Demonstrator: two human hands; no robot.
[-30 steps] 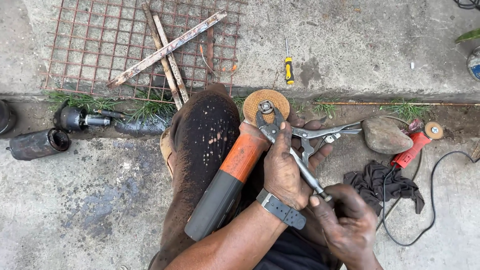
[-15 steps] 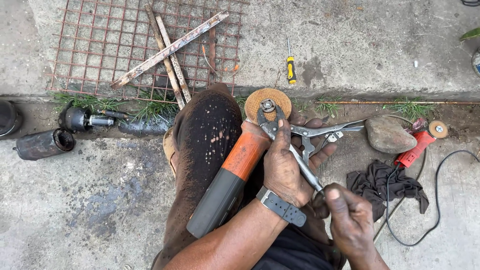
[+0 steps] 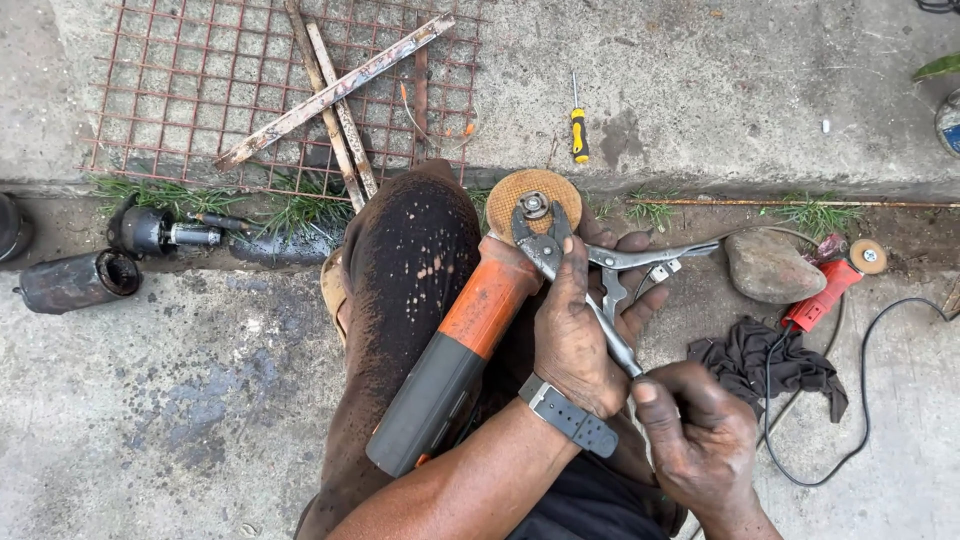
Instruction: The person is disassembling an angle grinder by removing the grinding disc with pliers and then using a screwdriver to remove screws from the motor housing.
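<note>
Our left hand (image 3: 578, 335) wraps the head of the grinder (image 3: 455, 365), fingers closed around it, holding it across our knee with its brown disc (image 3: 505, 195) pointing away from us. Our right hand (image 3: 700, 445), just right of the grinder's head, is clenched on the handle end of the locking pliers (image 3: 600, 300), whose nose sits on the nut at the disc's centre. Beyond the disc lies a yellow-handled screwdriver (image 3: 579, 135); up and left of it, a rusty mesh (image 3: 200, 100) under flat bars. Right of the grinder sit a stone (image 3: 770, 265), a red grinder (image 3: 830, 290) and a dark rag (image 3: 765, 360). Left of it lie two dark metal cylinders (image 3: 75, 280).
</note>
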